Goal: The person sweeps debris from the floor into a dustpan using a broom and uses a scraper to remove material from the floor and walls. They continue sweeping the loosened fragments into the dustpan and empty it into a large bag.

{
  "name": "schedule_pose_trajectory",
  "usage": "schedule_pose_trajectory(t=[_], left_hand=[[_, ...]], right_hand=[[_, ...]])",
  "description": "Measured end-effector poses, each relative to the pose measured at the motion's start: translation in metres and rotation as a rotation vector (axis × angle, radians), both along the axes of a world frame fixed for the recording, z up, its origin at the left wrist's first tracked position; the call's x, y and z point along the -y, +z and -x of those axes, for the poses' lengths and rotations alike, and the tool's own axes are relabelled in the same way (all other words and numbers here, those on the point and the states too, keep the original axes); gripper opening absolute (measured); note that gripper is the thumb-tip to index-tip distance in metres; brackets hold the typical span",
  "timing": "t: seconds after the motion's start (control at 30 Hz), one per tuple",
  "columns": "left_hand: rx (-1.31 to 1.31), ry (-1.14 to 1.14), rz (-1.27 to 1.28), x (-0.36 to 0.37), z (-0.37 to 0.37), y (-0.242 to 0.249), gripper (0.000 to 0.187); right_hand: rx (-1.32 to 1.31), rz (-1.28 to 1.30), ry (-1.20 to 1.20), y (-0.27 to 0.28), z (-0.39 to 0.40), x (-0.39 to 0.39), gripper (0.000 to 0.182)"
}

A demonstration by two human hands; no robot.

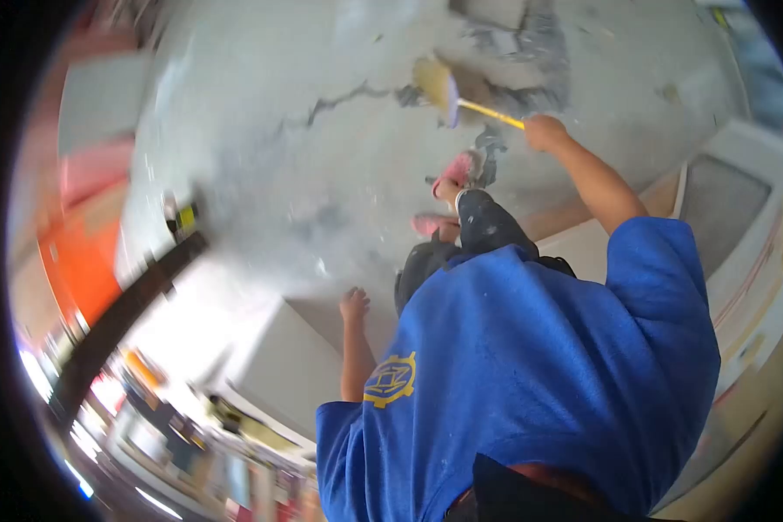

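In the head view, the right hand [545, 132] is closed around the end of the yellow handle of a brush [435, 84], arm stretched out ahead of the body. The brush lies across the view to the left of that hand, its fan of bristles pointing away, over the grey floor [226, 139] beside a dark patch near the end of a jagged crack [348, 96]. Whether the bristles touch the floor cannot be told. The left hand [354, 304] hangs low near a pale panel [291, 370], its fingers loosely spread and slightly curled, apparently holding nothing.

The step in hand looks like a one-handed stroke of the brush over the floor. A further stroke would probably call for a firm hold on the handle and a path clear of the feet, as the bristles are not far ahead of them.

Counted, there are two hands, one brush, two pink slippers [458, 170], one blue shirt [539, 348] and one yellow emblem [390, 380] on it. One orange panel [87, 261] shows at the left edge; the clutter below it is too blurred to count.
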State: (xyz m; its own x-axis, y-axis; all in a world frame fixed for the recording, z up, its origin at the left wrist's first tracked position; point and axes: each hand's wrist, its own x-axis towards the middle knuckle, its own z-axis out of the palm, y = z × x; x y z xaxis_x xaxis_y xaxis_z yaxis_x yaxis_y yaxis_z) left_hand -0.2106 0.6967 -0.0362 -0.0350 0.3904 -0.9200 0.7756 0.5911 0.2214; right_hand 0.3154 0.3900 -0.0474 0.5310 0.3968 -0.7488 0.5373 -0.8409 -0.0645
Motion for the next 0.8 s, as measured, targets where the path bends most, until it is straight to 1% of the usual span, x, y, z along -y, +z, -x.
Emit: schedule_pose_trajectory(t=[0.03, 0.1, 0.13, 0.17, 0.2, 0.23, 0.27, 0.3, 0.37, 0.43, 0.47, 0.53, 0.57, 0.6, 0.63, 0.67, 0.7, 0.73, 0.8], left_hand=[[0.011, -0.103, -0.020, -0.024, -0.051, -0.010, 0.036], [0.023, -0.291, -0.056, -0.052, -0.133, -0.019, 0.033], [0.077, -0.414, -0.005, -0.070, -0.180, -0.024, 0.033], [0.052, -0.536, -0.037, -0.080, -0.235, -0.029, 0.032], [0.036, -0.661, -0.067, -0.085, -0.298, -0.036, 0.032], [0.013, -0.785, -0.094, -0.092, -0.358, -0.046, 0.031], [0.126, -0.850, -0.095, -0.103, -0.409, -0.061, 0.030], [0.168, -0.970, -0.146, -0.106, -0.466, -0.060, 0.036], [0.426, -0.908, -0.105, -0.082, -0.581, -0.015, 0.046], [0.517, -0.871, -0.071, -0.083, -0.683, -0.011, 0.057], [0.550, -0.854, -0.015, -0.083, -0.735, -0.017, 0.068], [0.621, -0.870, 0.049, -0.073, -0.827, -0.034, 0.069], [0.652, -0.874, 0.060, -0.078, -0.878, -0.041, 0.070], [0.662, -1.002, 0.229, -0.095, -0.931, -0.072, 0.084], [0.647, -1.051, 0.050, -0.080, -0.965, -0.059, 0.082], [0.624, -1.096, -0.128, -0.056, -0.977, -0.041, 0.079], [0.582, -1.134, -0.308, -0.029, -0.988, -0.021, 0.077], [0.588, -1.195, -0.353, -0.024, -1.011, -0.022, 0.075], [0.650, -1.352, -0.283, -0.031, -1.060, -0.041, 0.069]], right_hand=[[0.032, -0.024, -0.083, 0.005, -0.004, 0.027, 0.023], [-0.020, -0.036, -0.219, 0.014, 0.016, 0.078, 0.022], [-0.076, -0.047, -0.352, 0.011, 0.033, 0.099, 0.020], [-0.113, -0.062, -0.485, 0.009, 0.048, 0.124, 0.018], [-0.391, 0.001, -0.853, 0.008, 0.063, 0.146, 0.013], [-0.456, -0.047, -0.929, 0.029, 0.082, 0.157, 0.010], [-0.469, -0.131, -0.908, 0.039, 0.110, 0.170, 0.011], [-0.463, -0.243, -1.218, 0.077, 0.129, 0.165, 0.018], [0.009, -0.366, -0.943, 0.023, 0.203, 0.181, 0.024], [-0.182, -0.190, -1.372, 0.048, 0.224, 0.147, 0.029], [-0.134, -0.173, -1.420, 0.044, 0.243, 0.128, 0.028], [-0.017, -0.111, -1.523, 0.036, 0.276, 0.076, 0.027], [-0.096, -0.062, -1.658, 0.040, 0.272, 0.046, 0.028], [-0.155, 0.015, -1.919, 0.053, 0.249, 0.011, 0.022], [-0.197, 0.089, -1.842, -0.004, 0.290, -0.016, 0.021], [-0.091, 0.090, -1.697, -0.049, 0.341, -0.060, 0.020], [-0.003, 0.096, -1.558, -0.073, 0.364, -0.098, 0.020], [-0.101, 0.096, -1.885, -0.058, 0.334, -0.117, 0.021], [-0.387, 0.112, -2.555, -0.004, 0.269, -0.166, 0.023]])
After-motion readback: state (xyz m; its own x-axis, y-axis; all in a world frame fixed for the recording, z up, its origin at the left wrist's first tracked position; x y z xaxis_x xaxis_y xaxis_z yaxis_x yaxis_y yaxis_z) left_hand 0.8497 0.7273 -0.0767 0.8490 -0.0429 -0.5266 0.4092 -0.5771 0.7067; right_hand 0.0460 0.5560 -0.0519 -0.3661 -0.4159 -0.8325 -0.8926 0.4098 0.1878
